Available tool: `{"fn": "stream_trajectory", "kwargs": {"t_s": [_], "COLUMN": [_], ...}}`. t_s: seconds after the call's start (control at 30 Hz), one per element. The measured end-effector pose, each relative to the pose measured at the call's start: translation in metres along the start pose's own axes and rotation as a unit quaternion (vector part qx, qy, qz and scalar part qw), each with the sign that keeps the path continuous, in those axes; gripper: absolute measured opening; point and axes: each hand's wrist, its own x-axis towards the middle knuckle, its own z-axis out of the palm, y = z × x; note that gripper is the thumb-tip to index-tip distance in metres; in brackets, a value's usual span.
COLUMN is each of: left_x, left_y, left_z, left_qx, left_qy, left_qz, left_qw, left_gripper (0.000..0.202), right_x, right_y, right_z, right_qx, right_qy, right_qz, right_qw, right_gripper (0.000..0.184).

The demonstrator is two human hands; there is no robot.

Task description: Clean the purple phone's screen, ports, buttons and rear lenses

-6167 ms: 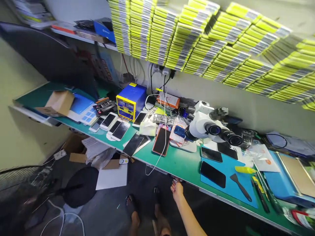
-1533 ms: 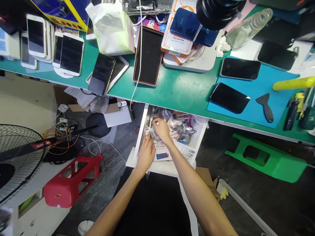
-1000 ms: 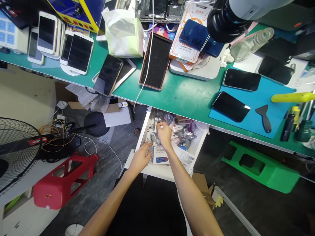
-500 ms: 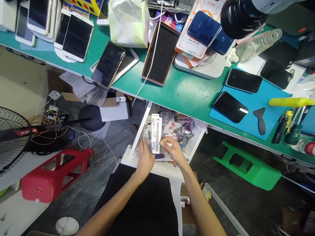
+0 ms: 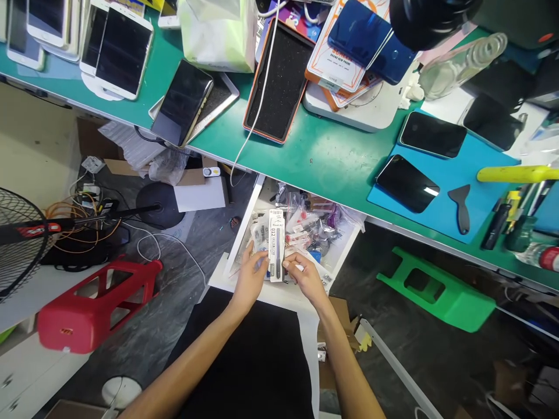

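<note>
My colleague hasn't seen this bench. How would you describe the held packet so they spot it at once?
Under the green workbench a white drawer stands open, full of clear bags. Over its near edge the left hand and right hand hold a narrow white packet. Unlike the bags, it is a flat card showing a dark pen-like tool.

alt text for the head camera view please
The left hand and right hand together hold a narrow white blister pack with a dark pen-like tool over an open white drawer stuffed with small bagged parts. Above it runs a green workbench crowded with phones.
</note>
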Motion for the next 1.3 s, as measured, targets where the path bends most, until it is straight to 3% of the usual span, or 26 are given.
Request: {"fn": "stream_trajectory", "kwargs": {"t_s": [0.27, 0.63, 0.93, 1.3], "left_x": [-0.012, -0.016, -0.029, -0.029], "left_y": [0.000, -0.001, -0.002, -0.004], "left_z": [-0.003, -0.008, 0.018, 0.010], "left_qx": [-0.090, -0.131, -0.122, -0.169], "left_qy": [-0.090, -0.176, -0.121, -0.095], "left_qz": [-0.030, -0.030, -0.012, -0.049], "left_qw": [0.991, 0.975, 0.985, 0.980], "left_gripper": [0.040, 0.037, 0.037, 0.053], "right_x": [-0.017, -0.018, -0.010, -0.013], "right_y": [0.005, 0.013, 0.023, 0.016], "right_z": [0.014, 0.011, 0.027, 0.031], "right_qx": [-0.048, -0.081, -0.083, -0.038], "right_qy": [0.028, 0.030, 0.037, 0.030], "right_qz": [-0.026, -0.024, -0.010, -0.028], "right_qw": [0.998, 0.996, 0.996, 0.998], "right_gripper": [0.036, 0.037, 0.038, 0.042]}}
